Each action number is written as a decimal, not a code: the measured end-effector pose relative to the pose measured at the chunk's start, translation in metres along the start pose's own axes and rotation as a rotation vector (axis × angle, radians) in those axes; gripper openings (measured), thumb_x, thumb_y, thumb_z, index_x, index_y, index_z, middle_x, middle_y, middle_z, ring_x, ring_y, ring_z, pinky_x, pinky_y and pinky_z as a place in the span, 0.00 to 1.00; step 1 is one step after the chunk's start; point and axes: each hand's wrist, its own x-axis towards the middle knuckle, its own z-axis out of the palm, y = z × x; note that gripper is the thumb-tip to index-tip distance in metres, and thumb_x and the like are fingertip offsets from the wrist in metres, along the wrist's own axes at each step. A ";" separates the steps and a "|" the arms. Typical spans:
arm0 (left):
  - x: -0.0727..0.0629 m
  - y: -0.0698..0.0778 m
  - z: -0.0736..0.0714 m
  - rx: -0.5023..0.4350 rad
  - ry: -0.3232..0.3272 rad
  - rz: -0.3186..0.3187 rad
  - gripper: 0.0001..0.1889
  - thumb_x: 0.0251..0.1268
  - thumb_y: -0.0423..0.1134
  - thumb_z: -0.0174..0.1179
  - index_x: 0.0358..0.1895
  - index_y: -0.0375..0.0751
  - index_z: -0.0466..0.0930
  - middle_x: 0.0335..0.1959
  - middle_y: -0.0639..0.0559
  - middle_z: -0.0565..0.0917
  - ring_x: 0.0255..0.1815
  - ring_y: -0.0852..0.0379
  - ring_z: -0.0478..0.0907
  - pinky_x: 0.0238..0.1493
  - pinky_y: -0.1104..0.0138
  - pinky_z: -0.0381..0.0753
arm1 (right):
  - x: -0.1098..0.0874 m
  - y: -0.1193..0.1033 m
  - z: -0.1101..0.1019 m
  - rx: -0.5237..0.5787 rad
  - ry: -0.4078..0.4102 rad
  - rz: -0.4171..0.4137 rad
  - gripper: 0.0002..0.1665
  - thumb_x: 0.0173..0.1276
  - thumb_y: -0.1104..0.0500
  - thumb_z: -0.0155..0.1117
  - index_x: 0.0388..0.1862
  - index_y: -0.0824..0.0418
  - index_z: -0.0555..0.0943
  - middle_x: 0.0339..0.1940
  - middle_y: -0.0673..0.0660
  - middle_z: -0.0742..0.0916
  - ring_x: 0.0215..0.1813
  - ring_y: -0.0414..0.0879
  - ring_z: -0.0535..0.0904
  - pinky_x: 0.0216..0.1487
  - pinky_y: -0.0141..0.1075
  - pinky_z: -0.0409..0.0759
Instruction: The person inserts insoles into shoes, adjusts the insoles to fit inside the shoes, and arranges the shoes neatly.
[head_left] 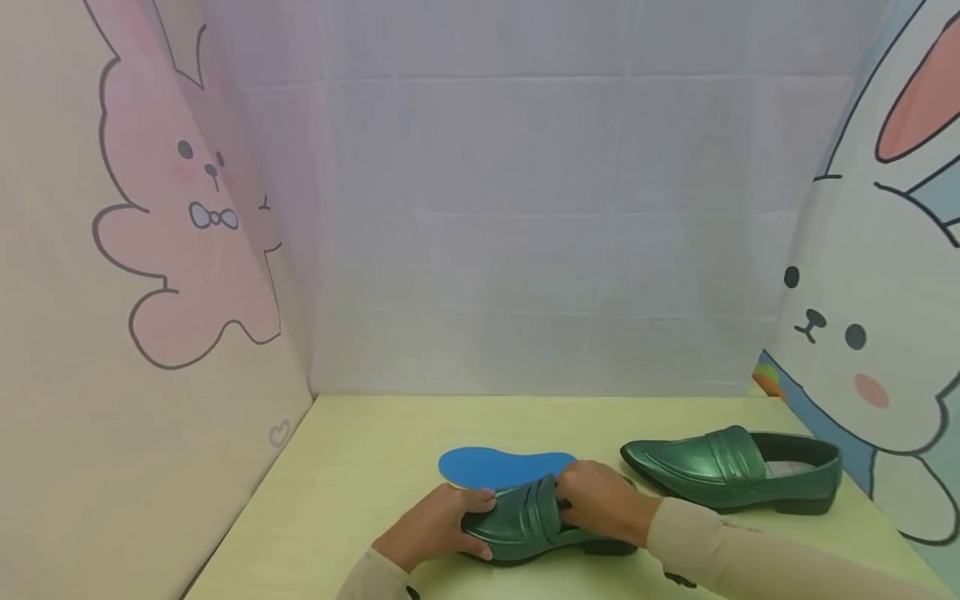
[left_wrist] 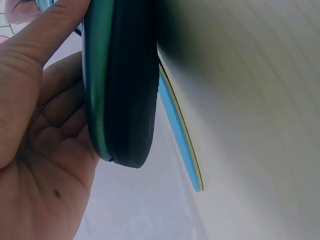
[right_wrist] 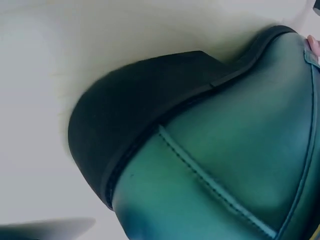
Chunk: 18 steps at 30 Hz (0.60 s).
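A green loafer point(head_left: 517, 525) with a dark sole lies on the pale yellow table, toe to the left. My left hand point(head_left: 444, 523) grips its toe, thumb on top and fingers around the side; the left wrist view shows this hand point(left_wrist: 45, 120) against the toe. At the shoe's opening is my right hand point(head_left: 600, 500), its fingers bent down into the shoe behind the strap. What those fingertips touch inside is hidden. A blue insole point(head_left: 502, 468) lies flat just behind the shoe. The right wrist view shows the loafer's heel side point(right_wrist: 220, 150) up close.
A second green loafer point(head_left: 731, 471) stands to the right, toe pointing left, its light lining showing. Behind the table point(head_left: 360, 425) hangs a pale curtain point(head_left: 547, 233). Rabbit-printed cloths flank the left point(head_left: 187, 217) and right point(head_left: 870, 283) sides.
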 end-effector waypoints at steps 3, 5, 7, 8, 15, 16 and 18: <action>0.000 0.001 -0.001 0.003 0.003 0.005 0.36 0.50 0.54 0.77 0.63 0.40 0.83 0.65 0.51 0.80 0.65 0.53 0.77 0.60 0.64 0.81 | 0.001 0.001 0.003 0.004 -0.010 0.007 0.18 0.59 0.62 0.77 0.14 0.52 0.80 0.18 0.39 0.76 0.25 0.32 0.71 0.27 0.31 0.75; 0.000 0.001 -0.001 0.005 0.006 0.007 0.36 0.50 0.55 0.77 0.62 0.40 0.83 0.65 0.51 0.80 0.65 0.53 0.77 0.60 0.64 0.81 | 0.001 0.001 0.004 0.008 -0.017 0.006 0.16 0.59 0.62 0.77 0.15 0.53 0.81 0.19 0.39 0.77 0.26 0.31 0.72 0.28 0.31 0.76; 0.000 0.001 0.000 0.004 0.009 0.009 0.36 0.50 0.55 0.77 0.62 0.40 0.83 0.65 0.51 0.80 0.65 0.53 0.77 0.60 0.64 0.81 | 0.001 0.001 0.004 0.017 -0.023 -0.001 0.14 0.60 0.62 0.77 0.17 0.54 0.83 0.21 0.38 0.77 0.27 0.31 0.73 0.30 0.31 0.78; 0.000 0.001 0.000 0.004 0.012 0.010 0.36 0.50 0.55 0.77 0.62 0.40 0.83 0.65 0.51 0.80 0.65 0.53 0.77 0.60 0.64 0.81 | 0.001 0.000 0.004 0.022 -0.026 -0.005 0.13 0.60 0.62 0.77 0.18 0.54 0.85 0.21 0.38 0.77 0.28 0.31 0.74 0.31 0.31 0.79; 0.000 -0.001 0.002 0.014 0.019 0.025 0.36 0.50 0.55 0.77 0.61 0.39 0.84 0.64 0.51 0.81 0.64 0.53 0.78 0.60 0.64 0.81 | 0.000 -0.002 0.003 0.032 -0.024 -0.028 0.04 0.61 0.59 0.78 0.27 0.54 0.91 0.27 0.39 0.80 0.34 0.34 0.80 0.37 0.31 0.83; 0.000 -0.001 0.002 0.016 0.017 0.029 0.36 0.50 0.55 0.77 0.62 0.39 0.83 0.64 0.51 0.81 0.64 0.53 0.78 0.60 0.64 0.81 | 0.000 -0.002 0.003 0.034 -0.026 -0.029 0.04 0.61 0.59 0.78 0.27 0.54 0.91 0.27 0.40 0.80 0.34 0.34 0.79 0.36 0.31 0.83; 0.000 -0.002 0.002 0.021 0.017 0.040 0.36 0.50 0.55 0.76 0.61 0.39 0.83 0.64 0.50 0.81 0.64 0.52 0.78 0.60 0.65 0.81 | 0.001 -0.001 0.003 0.045 -0.032 -0.030 0.05 0.61 0.60 0.78 0.26 0.54 0.90 0.26 0.39 0.79 0.33 0.34 0.79 0.36 0.30 0.82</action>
